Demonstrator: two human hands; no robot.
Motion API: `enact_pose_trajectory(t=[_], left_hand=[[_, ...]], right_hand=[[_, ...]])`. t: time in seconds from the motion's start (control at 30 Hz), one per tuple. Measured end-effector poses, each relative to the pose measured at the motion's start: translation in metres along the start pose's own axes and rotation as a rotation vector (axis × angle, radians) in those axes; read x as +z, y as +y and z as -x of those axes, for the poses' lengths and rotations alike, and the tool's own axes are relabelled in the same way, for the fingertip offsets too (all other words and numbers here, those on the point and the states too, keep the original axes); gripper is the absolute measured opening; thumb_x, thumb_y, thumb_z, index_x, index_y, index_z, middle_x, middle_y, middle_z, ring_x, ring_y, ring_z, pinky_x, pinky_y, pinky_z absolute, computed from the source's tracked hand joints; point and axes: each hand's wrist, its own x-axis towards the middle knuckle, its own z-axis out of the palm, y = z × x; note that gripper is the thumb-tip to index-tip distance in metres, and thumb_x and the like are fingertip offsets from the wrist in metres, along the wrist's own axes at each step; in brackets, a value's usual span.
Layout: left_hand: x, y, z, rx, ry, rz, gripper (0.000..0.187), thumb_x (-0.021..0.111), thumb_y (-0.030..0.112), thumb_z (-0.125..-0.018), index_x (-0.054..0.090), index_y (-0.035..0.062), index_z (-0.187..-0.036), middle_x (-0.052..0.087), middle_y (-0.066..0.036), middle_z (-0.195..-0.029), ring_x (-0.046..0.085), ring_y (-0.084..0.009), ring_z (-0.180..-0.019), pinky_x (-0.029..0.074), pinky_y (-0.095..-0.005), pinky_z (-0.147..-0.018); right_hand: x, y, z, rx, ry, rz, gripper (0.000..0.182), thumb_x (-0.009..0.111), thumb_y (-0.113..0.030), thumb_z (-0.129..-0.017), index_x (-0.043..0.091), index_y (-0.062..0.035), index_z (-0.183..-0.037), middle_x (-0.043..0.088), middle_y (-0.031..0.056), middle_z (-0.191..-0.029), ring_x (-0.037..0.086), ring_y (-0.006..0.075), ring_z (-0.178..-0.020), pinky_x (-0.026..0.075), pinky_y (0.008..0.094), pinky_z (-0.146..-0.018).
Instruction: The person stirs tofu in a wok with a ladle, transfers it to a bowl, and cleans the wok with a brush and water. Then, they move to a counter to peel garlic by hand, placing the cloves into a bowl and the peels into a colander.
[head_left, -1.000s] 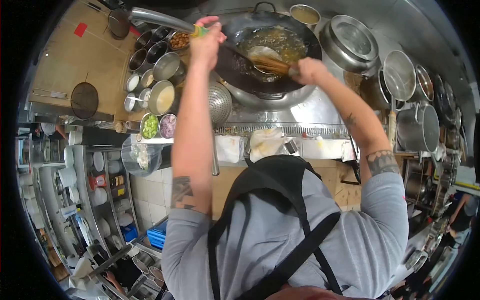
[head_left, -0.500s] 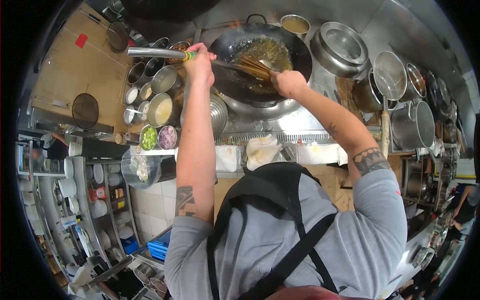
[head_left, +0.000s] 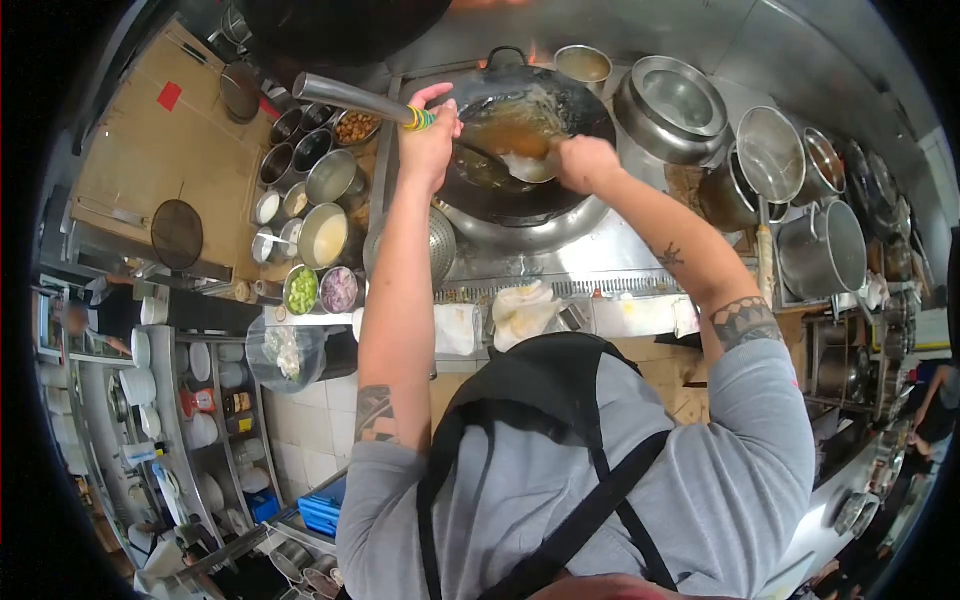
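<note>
My left hand (head_left: 428,150) grips the long handle of a metal ladle (head_left: 345,96), which has coloured bands around it. The ladle's bowl sits low inside a large dark wok (head_left: 480,195), in front of my right hand. My right hand (head_left: 588,165) is closed around a bamboo wok brush (head_left: 530,143), whose bristles are smeared by motion over the wok. Cloudy brownish liquid lies in the wok's bottom, close to the ladle's bowl and the brush.
Left of the wok stand several metal pots, including ones with chopped green vegetable (head_left: 300,290) and chopped purple onion (head_left: 339,289). A perforated strainer (head_left: 430,248) lies nearby. At right are a lidded pot (head_left: 675,110), a mesh skimmer (head_left: 771,155) and a stockpot (head_left: 822,250). A cloth (head_left: 525,312) rests at the front edge.
The ladle handle has swung to a steeper slant and its bowl now shows near my right hand. The brush has moved and blurred. My left hand has shifted slightly right and down.
</note>
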Motion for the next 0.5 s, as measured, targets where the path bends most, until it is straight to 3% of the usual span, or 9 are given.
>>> enact_pose_trajectory(t=[0.03,0.2,0.37,0.5], left_hand=[[0.001,0.003,0.000,-0.006,0.023,-0.015,0.026,0.057,0.004,-0.096,0.054,0.0029,-0.122,0.053,-0.001,-0.075,0.050,-0.0091,-0.064,0.049,-0.0281,-0.071],[-0.004,0.009,0.001,-0.042,0.071,-0.030,0.028,0.056,0.004,-0.096,0.054,0.0031,-0.124,0.054,-0.001,-0.075,0.050,-0.0089,-0.064,0.048,-0.0258,-0.070],[0.002,0.035,0.023,0.009,-0.228,-0.247,0.032,0.059,0.007,-0.095,0.055,0.0083,-0.127,0.054,0.003,-0.073,0.047,-0.0052,-0.066,0.041,-0.0214,-0.064],[0.009,0.036,0.032,0.036,-0.345,-0.420,0.032,0.059,0.010,-0.096,0.056,0.0098,-0.128,0.049,0.007,-0.070,0.043,-0.0031,-0.067,0.037,-0.0191,-0.062]], right_hand=[[0.011,0.000,0.005,-0.099,0.014,-0.133,0.032,0.060,-0.022,-0.084,0.066,-0.0127,-0.113,0.072,0.0156,-0.100,0.070,0.0318,-0.093,0.057,0.0421,-0.081],[0.039,0.021,-0.023,0.260,-0.009,-0.126,0.028,0.063,-0.021,-0.081,0.071,-0.0065,-0.103,0.072,0.0163,-0.102,0.070,0.0326,-0.096,0.057,0.0420,-0.082],[-0.004,0.031,0.012,-0.116,-0.114,-0.035,0.026,0.062,-0.020,-0.081,0.072,-0.0050,-0.101,0.071,0.0174,-0.103,0.070,0.0323,-0.096,0.057,0.0412,-0.080],[-0.027,0.033,-0.003,-0.028,-0.036,0.114,0.024,0.063,-0.021,-0.081,0.073,-0.0048,-0.097,0.072,0.0171,-0.100,0.070,0.0309,-0.095,0.058,0.0380,-0.078]])
